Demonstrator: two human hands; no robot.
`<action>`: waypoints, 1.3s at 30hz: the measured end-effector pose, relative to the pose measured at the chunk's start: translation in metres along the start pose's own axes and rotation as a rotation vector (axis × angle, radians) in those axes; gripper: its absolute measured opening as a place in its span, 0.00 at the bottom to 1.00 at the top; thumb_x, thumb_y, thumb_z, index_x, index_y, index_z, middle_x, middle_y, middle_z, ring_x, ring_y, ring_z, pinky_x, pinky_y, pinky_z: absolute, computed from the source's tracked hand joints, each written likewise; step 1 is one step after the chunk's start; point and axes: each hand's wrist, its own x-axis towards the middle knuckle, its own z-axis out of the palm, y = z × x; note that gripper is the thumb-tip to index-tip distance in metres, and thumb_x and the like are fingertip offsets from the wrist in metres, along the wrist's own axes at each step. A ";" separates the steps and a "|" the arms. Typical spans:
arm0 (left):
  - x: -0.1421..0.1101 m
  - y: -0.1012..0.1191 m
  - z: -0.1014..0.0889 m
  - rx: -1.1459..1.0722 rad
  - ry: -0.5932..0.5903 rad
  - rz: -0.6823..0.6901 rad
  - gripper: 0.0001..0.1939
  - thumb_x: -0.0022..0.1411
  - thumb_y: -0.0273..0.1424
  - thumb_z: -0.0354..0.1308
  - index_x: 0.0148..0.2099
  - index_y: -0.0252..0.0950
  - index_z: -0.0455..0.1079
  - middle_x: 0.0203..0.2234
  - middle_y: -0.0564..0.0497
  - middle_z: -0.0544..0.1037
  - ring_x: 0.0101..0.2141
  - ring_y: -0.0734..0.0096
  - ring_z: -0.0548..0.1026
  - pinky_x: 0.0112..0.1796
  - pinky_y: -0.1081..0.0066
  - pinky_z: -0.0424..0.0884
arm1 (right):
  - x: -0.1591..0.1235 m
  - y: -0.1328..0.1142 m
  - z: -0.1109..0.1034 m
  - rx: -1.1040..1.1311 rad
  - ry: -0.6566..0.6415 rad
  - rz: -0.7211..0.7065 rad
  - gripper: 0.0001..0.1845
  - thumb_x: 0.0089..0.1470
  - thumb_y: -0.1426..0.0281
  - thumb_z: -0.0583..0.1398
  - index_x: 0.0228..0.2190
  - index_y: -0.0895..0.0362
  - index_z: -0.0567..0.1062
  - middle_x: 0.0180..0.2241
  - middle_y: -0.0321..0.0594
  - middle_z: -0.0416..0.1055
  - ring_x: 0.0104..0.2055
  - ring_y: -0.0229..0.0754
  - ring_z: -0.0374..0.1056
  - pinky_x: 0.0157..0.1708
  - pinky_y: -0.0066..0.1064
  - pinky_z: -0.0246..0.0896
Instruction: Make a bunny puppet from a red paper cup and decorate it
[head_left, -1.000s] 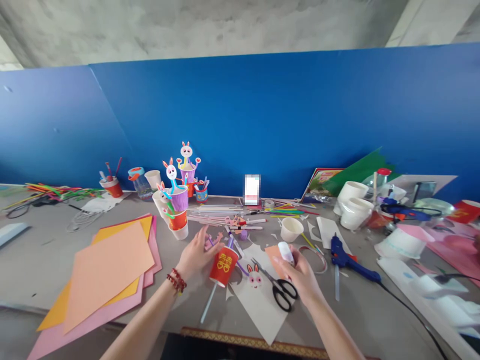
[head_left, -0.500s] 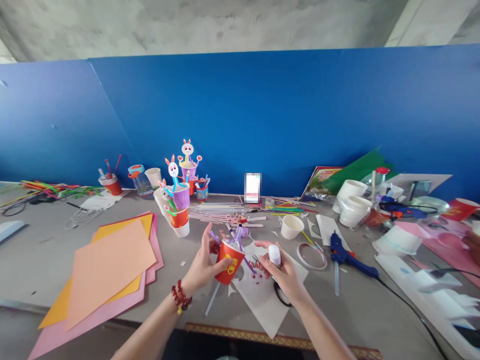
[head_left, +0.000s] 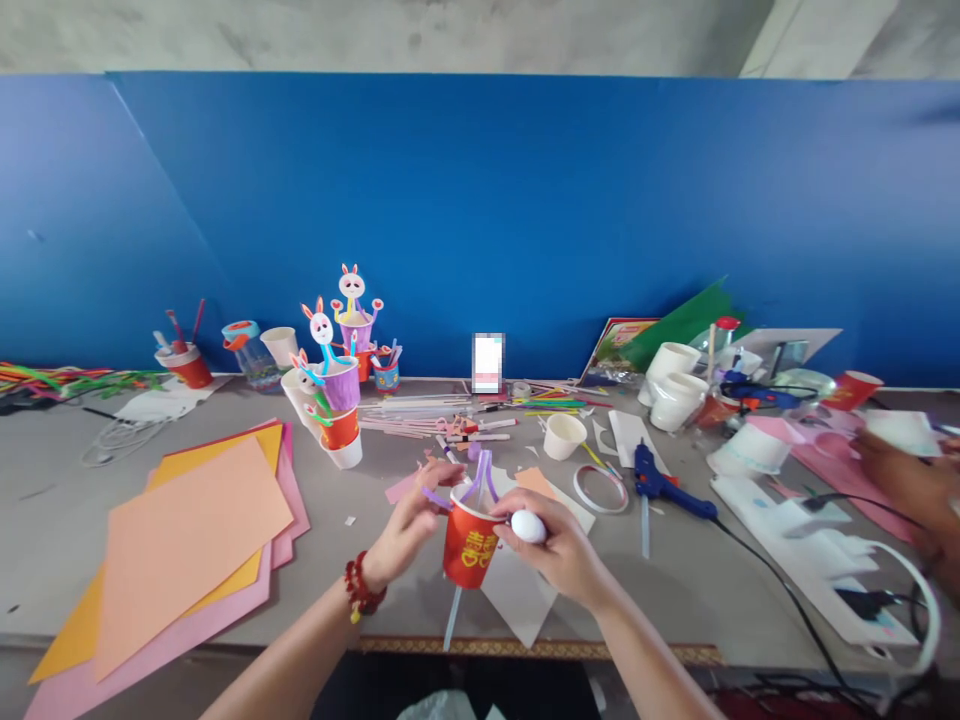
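A red paper cup (head_left: 459, 555) with yellow characters stands upright before me, with bent purple strips (head_left: 480, 485) rising from its mouth. My left hand (head_left: 409, 530) is beside its left rim, fingers apart, near a purple strip that sticks out sideways. In my right hand (head_left: 559, 550) is a white-capped tube (head_left: 529, 526), while its fingertips grip the cup's right rim. White paper (head_left: 517, 605) lies behind and under the cup. A clear stick (head_left: 452, 620) lies in front of the cup. The rabbit face seen earlier on the paper is mostly hidden.
Coloured paper sheets (head_left: 195, 550) are stacked at left. Rabbit-topped cups (head_left: 337, 385) stand behind them. A white cup (head_left: 565, 436), tape roll (head_left: 600, 489) and blue glue gun (head_left: 667, 485) lie to the right, with a power strip (head_left: 780, 560) and another person's hand (head_left: 911, 480) beyond.
The cup has been turned more upright, showing its characters frontally. My left hand has loosened from the cup, and my right hand has moved left to its rim, still holding the tube.
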 end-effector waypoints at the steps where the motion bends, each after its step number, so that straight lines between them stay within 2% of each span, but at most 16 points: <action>1: 0.005 0.004 -0.002 -0.104 0.009 -0.015 0.40 0.60 0.64 0.44 0.58 0.38 0.70 0.57 0.37 0.67 0.56 0.47 0.67 0.49 0.56 0.72 | 0.000 -0.002 -0.001 0.007 0.000 -0.008 0.04 0.60 0.68 0.62 0.38 0.53 0.77 0.34 0.40 0.76 0.36 0.44 0.72 0.37 0.33 0.65; 2: 0.011 0.009 -0.005 -0.205 0.022 -0.057 0.41 0.62 0.64 0.37 0.56 0.37 0.71 0.57 0.37 0.68 0.56 0.47 0.68 0.47 0.56 0.72 | 0.001 -0.003 -0.002 0.011 0.003 -0.014 0.04 0.60 0.67 0.62 0.37 0.53 0.77 0.34 0.40 0.76 0.36 0.44 0.72 0.37 0.33 0.65; 3: 0.017 0.014 -0.007 -0.267 0.017 -0.118 0.39 0.64 0.61 0.38 0.54 0.37 0.72 0.57 0.37 0.70 0.56 0.48 0.69 0.46 0.57 0.73 | 0.002 -0.005 -0.002 0.012 0.006 -0.017 0.04 0.60 0.67 0.62 0.37 0.53 0.77 0.33 0.40 0.76 0.35 0.44 0.72 0.37 0.33 0.65; 5: 0.031 0.023 -0.011 -0.292 -0.011 -0.250 0.27 0.64 0.53 0.53 0.50 0.35 0.75 0.54 0.37 0.74 0.54 0.49 0.71 0.43 0.61 0.73 | 0.004 -0.006 -0.001 0.010 -0.002 -0.022 0.04 0.60 0.68 0.62 0.37 0.53 0.77 0.33 0.40 0.76 0.35 0.44 0.72 0.36 0.33 0.65; 7: 0.043 0.025 -0.013 -0.284 -0.060 -0.353 0.21 0.58 0.44 0.64 0.46 0.34 0.77 0.47 0.38 0.79 0.50 0.52 0.75 0.43 0.63 0.73 | 0.007 -0.006 0.001 0.009 -0.028 -0.028 0.04 0.59 0.69 0.61 0.37 0.53 0.77 0.33 0.40 0.76 0.35 0.44 0.72 0.37 0.33 0.65; 10: 0.052 0.019 -0.015 -0.253 -0.108 -0.399 0.18 0.52 0.40 0.70 0.41 0.33 0.79 0.39 0.42 0.82 0.42 0.57 0.79 0.44 0.63 0.72 | 0.010 -0.003 0.005 0.007 -0.064 -0.031 0.04 0.59 0.71 0.61 0.37 0.53 0.77 0.34 0.40 0.77 0.36 0.44 0.72 0.38 0.33 0.65; 14: 0.052 0.006 -0.014 -0.256 -0.067 -0.401 0.16 0.51 0.39 0.71 0.37 0.32 0.80 0.35 0.44 0.83 0.37 0.61 0.80 0.42 0.64 0.72 | 0.015 0.004 0.008 0.028 -0.073 0.024 0.04 0.58 0.70 0.62 0.37 0.54 0.77 0.34 0.39 0.76 0.36 0.43 0.71 0.36 0.31 0.65; 19: 0.047 0.002 -0.012 -0.356 -0.145 -0.443 0.17 0.53 0.38 0.70 0.42 0.32 0.80 0.39 0.42 0.83 0.40 0.59 0.80 0.44 0.64 0.71 | 0.017 0.021 0.016 0.123 -0.065 0.147 0.07 0.58 0.64 0.63 0.34 0.55 0.76 0.28 0.36 0.71 0.27 0.37 0.65 0.27 0.27 0.63; 22: 0.047 0.000 -0.012 -0.439 -0.092 -0.486 0.17 0.54 0.37 0.69 0.44 0.32 0.80 0.36 0.42 0.83 0.36 0.61 0.80 0.41 0.66 0.72 | 0.019 0.030 0.019 0.166 -0.027 0.210 0.11 0.58 0.60 0.63 0.36 0.55 0.75 0.29 0.36 0.70 0.23 0.35 0.62 0.22 0.26 0.60; 25: 0.047 -0.003 -0.012 -0.505 -0.034 -0.492 0.17 0.55 0.36 0.69 0.44 0.31 0.80 0.35 0.41 0.84 0.34 0.61 0.81 0.40 0.66 0.72 | 0.026 0.034 0.012 0.144 0.073 0.233 0.15 0.58 0.57 0.61 0.41 0.54 0.70 0.31 0.36 0.70 0.22 0.34 0.60 0.19 0.25 0.58; 28: 0.047 -0.004 -0.011 -0.539 -0.022 -0.493 0.17 0.56 0.36 0.68 0.44 0.29 0.80 0.37 0.37 0.84 0.36 0.57 0.81 0.41 0.63 0.74 | 0.039 0.032 -0.005 0.096 0.116 0.245 0.12 0.62 0.60 0.55 0.41 0.54 0.66 0.29 0.33 0.68 0.20 0.32 0.58 0.19 0.24 0.56; 30: 0.047 -0.004 -0.010 -0.554 -0.009 -0.489 0.18 0.56 0.36 0.68 0.44 0.28 0.80 0.37 0.36 0.84 0.36 0.56 0.82 0.42 0.62 0.74 | 0.047 0.028 -0.015 0.020 0.093 0.215 0.09 0.62 0.63 0.56 0.41 0.54 0.67 0.30 0.34 0.69 0.22 0.33 0.61 0.22 0.25 0.59; 32: 0.047 -0.004 -0.009 -0.560 0.005 -0.478 0.18 0.56 0.36 0.68 0.45 0.28 0.79 0.37 0.36 0.84 0.37 0.56 0.82 0.42 0.63 0.74 | 0.054 0.025 -0.023 -0.088 0.108 0.111 0.10 0.58 0.65 0.61 0.41 0.54 0.71 0.34 0.37 0.73 0.30 0.38 0.69 0.29 0.27 0.65; 34: 0.047 -0.004 -0.008 -0.563 0.017 -0.468 0.19 0.56 0.35 0.68 0.46 0.27 0.79 0.38 0.35 0.84 0.37 0.56 0.82 0.43 0.63 0.74 | 0.056 0.024 -0.025 -0.165 0.160 -0.008 0.11 0.56 0.65 0.64 0.42 0.53 0.75 0.38 0.40 0.76 0.36 0.43 0.72 0.35 0.30 0.68; 36: 0.047 -0.005 -0.007 -0.566 0.033 -0.470 0.19 0.56 0.35 0.68 0.47 0.27 0.79 0.38 0.35 0.84 0.37 0.56 0.82 0.43 0.63 0.74 | 0.054 0.026 -0.023 -0.213 0.231 -0.085 0.11 0.56 0.66 0.64 0.42 0.52 0.76 0.38 0.41 0.77 0.37 0.44 0.73 0.36 0.32 0.69; 39: 0.047 -0.007 -0.005 -0.566 0.062 -0.489 0.20 0.56 0.35 0.68 0.48 0.28 0.79 0.36 0.36 0.84 0.36 0.57 0.82 0.43 0.64 0.74 | 0.047 0.031 -0.016 -0.272 0.332 -0.128 0.10 0.54 0.69 0.66 0.40 0.52 0.76 0.33 0.38 0.76 0.32 0.43 0.71 0.32 0.31 0.67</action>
